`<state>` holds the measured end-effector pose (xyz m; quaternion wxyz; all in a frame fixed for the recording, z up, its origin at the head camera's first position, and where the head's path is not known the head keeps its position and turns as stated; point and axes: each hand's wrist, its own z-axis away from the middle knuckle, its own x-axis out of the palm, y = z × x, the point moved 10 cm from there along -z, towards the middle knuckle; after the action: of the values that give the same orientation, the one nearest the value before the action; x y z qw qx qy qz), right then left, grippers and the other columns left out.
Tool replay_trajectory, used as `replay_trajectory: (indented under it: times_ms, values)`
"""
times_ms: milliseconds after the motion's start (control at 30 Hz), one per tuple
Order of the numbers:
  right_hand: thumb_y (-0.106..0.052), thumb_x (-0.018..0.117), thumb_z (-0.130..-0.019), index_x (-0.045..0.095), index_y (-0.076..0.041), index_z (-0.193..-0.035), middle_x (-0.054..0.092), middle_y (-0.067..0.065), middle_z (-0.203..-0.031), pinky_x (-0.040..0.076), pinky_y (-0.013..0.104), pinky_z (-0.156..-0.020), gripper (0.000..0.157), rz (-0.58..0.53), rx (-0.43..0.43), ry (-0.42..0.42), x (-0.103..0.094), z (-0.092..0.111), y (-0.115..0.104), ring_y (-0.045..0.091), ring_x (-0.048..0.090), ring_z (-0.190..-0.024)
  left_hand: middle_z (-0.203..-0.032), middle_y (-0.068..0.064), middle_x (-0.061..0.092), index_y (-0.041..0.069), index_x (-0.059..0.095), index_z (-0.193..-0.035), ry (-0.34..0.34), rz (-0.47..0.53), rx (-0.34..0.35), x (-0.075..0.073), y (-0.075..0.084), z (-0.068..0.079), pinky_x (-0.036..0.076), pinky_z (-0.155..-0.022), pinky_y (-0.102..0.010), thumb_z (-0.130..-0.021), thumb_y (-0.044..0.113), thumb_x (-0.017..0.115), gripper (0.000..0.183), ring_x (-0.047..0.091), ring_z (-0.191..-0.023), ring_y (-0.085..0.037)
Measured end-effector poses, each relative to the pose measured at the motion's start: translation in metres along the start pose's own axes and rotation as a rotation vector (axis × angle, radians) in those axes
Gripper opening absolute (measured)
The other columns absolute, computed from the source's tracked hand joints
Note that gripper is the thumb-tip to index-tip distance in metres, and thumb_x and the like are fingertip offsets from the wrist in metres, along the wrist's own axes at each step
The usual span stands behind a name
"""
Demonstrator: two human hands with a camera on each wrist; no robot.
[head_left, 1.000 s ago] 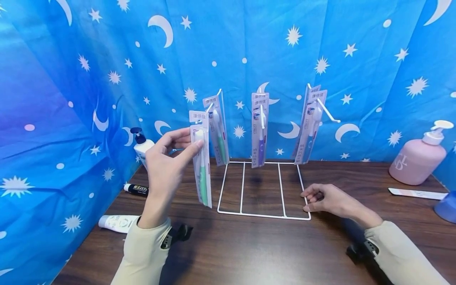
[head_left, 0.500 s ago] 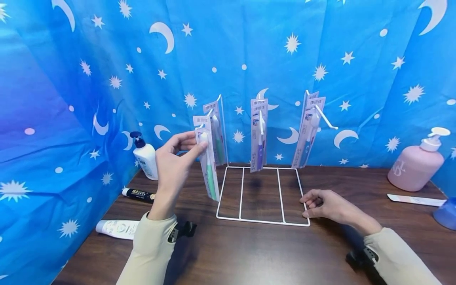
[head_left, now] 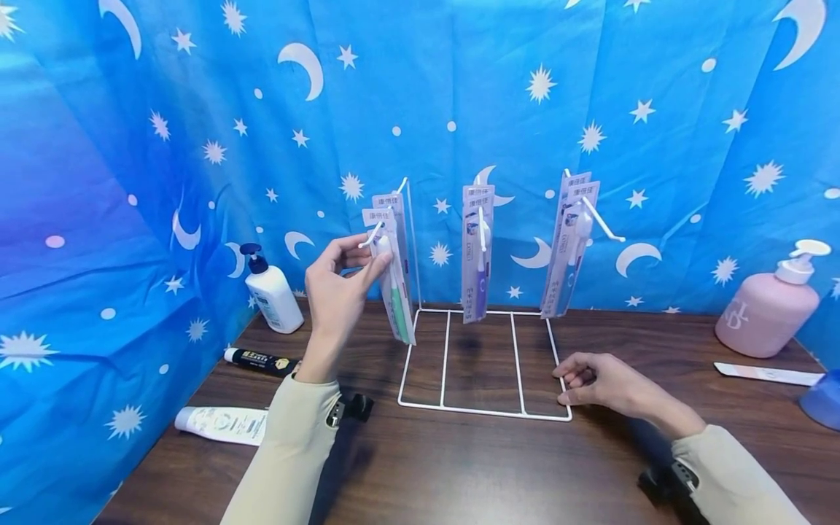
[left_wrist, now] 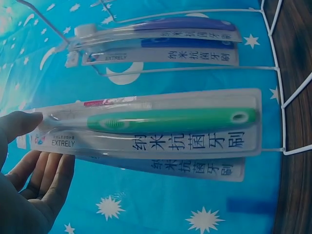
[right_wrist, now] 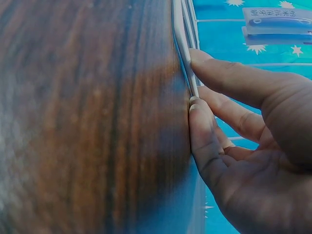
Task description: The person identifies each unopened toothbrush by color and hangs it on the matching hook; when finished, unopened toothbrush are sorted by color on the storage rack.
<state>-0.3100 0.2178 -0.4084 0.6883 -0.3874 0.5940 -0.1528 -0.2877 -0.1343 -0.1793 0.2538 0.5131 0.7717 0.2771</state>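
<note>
In the head view my left hand pinches a packaged toothbrush with a green handle near its top, at the tip of the rack's left hook. Another toothbrush pack hangs behind it on that hook. The left wrist view shows the thumb on one side of the green toothbrush's pack and the fingers on the other. My right hand holds the right side of the white wire rack's base between thumb and fingers; the right wrist view shows the fingertips at the wire.
Purple toothbrush packs hang on the middle hook, blue ones on the right. A white pump bottle, a black tube and a white tube are at left. A pink pump bottle and a flat pack are at right.
My left hand has moved right and back with the green toothbrush pack, bringing its top onto the left hook's end. The right hand stays at the rack's base.
</note>
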Motion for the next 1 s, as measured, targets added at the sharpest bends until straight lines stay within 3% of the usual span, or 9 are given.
replay_trajectory:
  times_ms: [167,500,1000]
  values:
    - [-0.026,0.081,-0.078,0.067,-0.006,-0.105,0.060,0.000,-0.084,0.044,0.025,-0.066,0.037,-0.010,-0.005,-0.009,0.004,0.001,-0.001,0.017,0.054,-0.076,-0.094,-0.023,0.065,-0.006,0.064,-0.111,-0.002,-0.001,-0.003,0.003,-0.005,0.000,0.052,-0.073,-0.021,-0.081,0.006,0.078,0.035,0.062,-0.085,-0.031]
    - [-0.025,0.081,-0.078,0.068,-0.005,-0.105,0.059,0.000,-0.083,0.044,0.025,-0.066,0.036,-0.006,-0.009,-0.003,0.006,0.000,-0.002,0.017,0.053,-0.076,-0.098,-0.021,0.068,-0.005,0.065,-0.112,-0.016,-0.046,-0.009,0.007,-0.007,-0.003,0.054,-0.078,-0.038,-0.084,0.009,0.076,0.034,0.065,-0.087,-0.030]
    - [-0.025,0.082,-0.077,0.067,-0.004,-0.106,0.060,0.002,-0.085,0.044,0.025,-0.067,0.039,-0.004,-0.035,-0.003,-0.003,0.001,-0.006,0.017,0.054,-0.077,-0.097,-0.020,0.068,-0.005,0.066,-0.110,-0.025,-0.069,0.041,0.011,-0.007,-0.011,0.054,-0.075,-0.029,-0.083,0.008,0.077,0.033,0.066,-0.086,-0.031]
